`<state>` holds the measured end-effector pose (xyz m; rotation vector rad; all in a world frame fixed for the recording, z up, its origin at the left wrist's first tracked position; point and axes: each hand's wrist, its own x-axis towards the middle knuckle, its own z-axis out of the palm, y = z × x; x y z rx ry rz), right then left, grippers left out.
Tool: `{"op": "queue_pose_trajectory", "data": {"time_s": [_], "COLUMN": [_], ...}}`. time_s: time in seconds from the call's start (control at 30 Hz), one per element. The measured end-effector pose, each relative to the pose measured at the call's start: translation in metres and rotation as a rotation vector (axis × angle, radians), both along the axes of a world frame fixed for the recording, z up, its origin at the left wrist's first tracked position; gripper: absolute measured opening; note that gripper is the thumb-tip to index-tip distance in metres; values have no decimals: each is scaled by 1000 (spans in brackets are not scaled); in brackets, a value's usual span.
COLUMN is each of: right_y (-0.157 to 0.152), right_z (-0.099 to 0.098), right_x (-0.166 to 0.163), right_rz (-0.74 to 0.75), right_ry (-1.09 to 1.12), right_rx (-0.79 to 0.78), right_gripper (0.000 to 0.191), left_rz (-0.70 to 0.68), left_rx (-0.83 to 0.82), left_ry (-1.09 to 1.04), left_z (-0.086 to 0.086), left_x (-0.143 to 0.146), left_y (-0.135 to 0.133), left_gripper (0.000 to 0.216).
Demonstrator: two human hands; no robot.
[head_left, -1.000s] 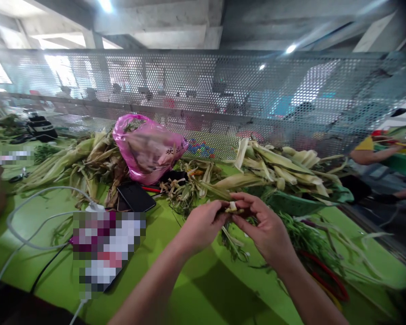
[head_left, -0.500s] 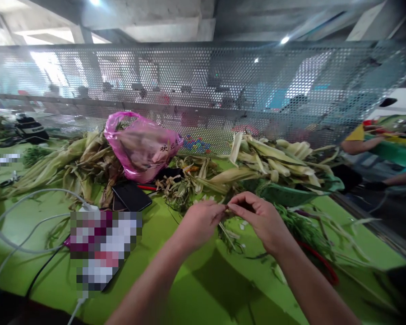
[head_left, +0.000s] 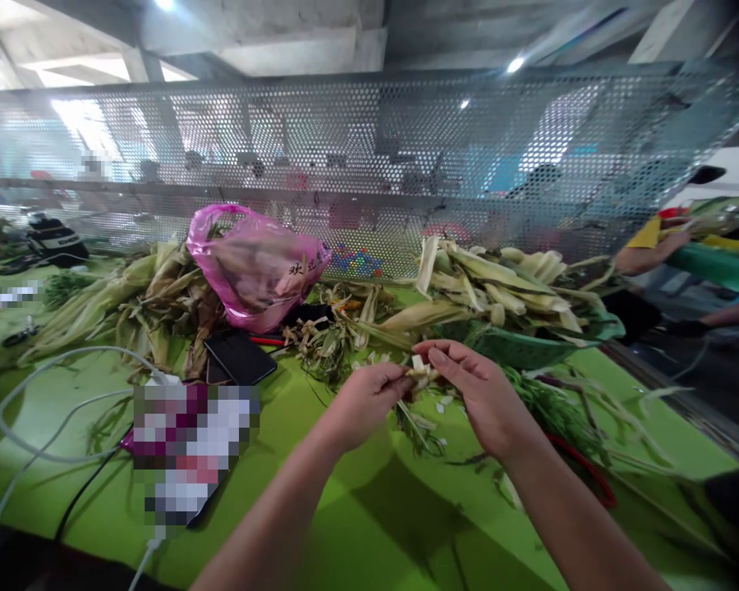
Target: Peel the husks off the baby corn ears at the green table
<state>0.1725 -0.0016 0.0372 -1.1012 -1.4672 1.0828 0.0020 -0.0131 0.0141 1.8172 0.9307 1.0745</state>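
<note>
Both my hands meet over the green table (head_left: 369, 525), pinching a small pale husk piece (head_left: 419, 371) between them. My left hand (head_left: 364, 402) grips it from the left with closed fingers. My right hand (head_left: 477, 394) pinches it from the right, thumb and fingers pressed together. Small green stems and white scraps (head_left: 428, 427) lie on the table just under my hands. Behind my hands a green basket (head_left: 530, 349) holds a heap of corn husks (head_left: 498, 287).
A pink plastic bag (head_left: 255, 267) sits at the back beside a husk pile (head_left: 129, 304). A black phone (head_left: 239, 357), white cables (head_left: 49, 394) and a blurred packet lie on the left. A perforated metal screen (head_left: 369, 164) closes the far side. Another person's arm (head_left: 653, 250) is at right.
My hands stayed together over the same spot; the pale husk piece shows again between my fingertips, and the view shifted slightly.
</note>
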Motion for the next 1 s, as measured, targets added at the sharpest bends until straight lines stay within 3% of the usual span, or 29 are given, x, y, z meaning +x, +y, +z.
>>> {"op": "queue_pose_trajectory", "data": {"time_s": [0.2, 0.57, 0.83, 1.0], "right_y": [1, 3, 0, 0], "right_z": [-1, -3, 5, 2], "right_x": [3, 2, 7, 4], "right_rz": [-23, -115, 95, 73], "right_ry": [-145, 31, -114, -163], "right_rx": [82, 79, 17, 96], "right_gripper": [23, 24, 28, 19], "left_rz": [67, 29, 73, 7], "left_rx": [-30, 16, 151, 207], "left_ry": [-55, -76, 121, 224], "left_z": [2, 3, 2, -1], "left_x": [-1, -4, -4, -1], "left_y": [1, 0, 1, 1], "left_gripper": [32, 33, 31, 31]}}
